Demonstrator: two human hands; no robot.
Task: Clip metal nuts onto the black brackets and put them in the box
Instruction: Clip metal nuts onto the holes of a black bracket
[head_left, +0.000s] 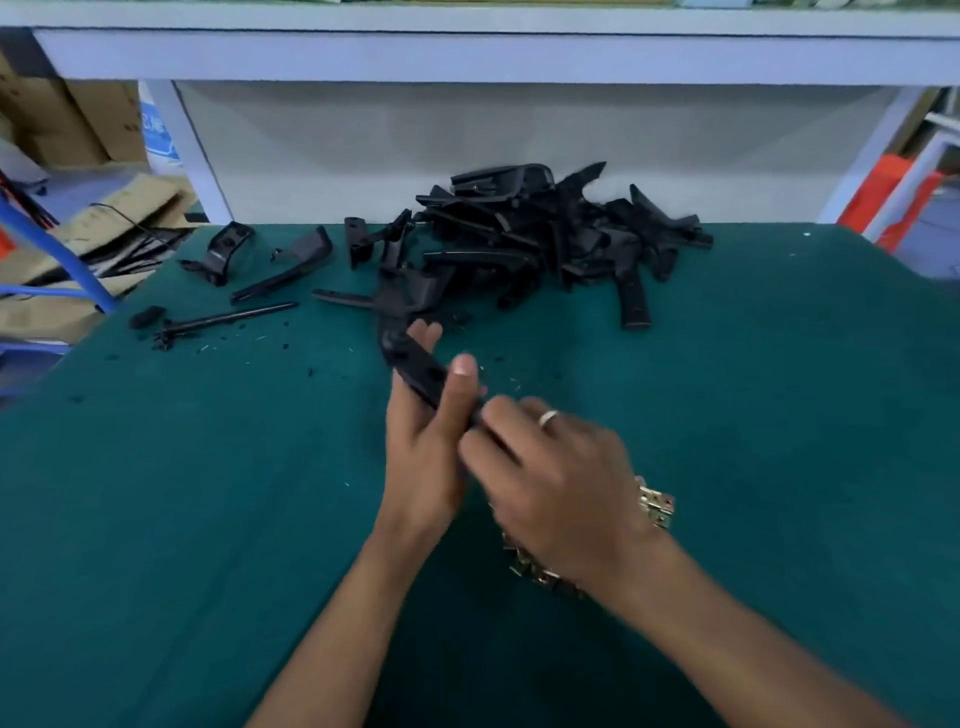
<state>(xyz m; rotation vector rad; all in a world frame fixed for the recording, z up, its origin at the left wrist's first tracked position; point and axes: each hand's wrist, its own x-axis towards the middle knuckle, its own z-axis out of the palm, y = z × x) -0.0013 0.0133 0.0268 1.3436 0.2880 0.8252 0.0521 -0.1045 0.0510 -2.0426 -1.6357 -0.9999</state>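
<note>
My left hand (428, 441) grips a long black bracket (410, 364) in the middle of the green table, thumb on top and fingers behind it. My right hand (556, 478), a ring on one finger, is blurred and has its fingertips curled at the bracket's near end; what they pinch is hidden. Under my right wrist lie several small brass-coloured metal nuts (655, 503) on the mat. A heap of black brackets (545, 234) sits at the back of the table.
Loose black brackets (291, 265), a thin black rod (228, 319) and small black scraps lie at the back left. A white shelf frame (197, 150) rises behind the green table (156, 519). Cardboard boxes (67, 124) stand off the left edge, an orange object (883, 197) off the right.
</note>
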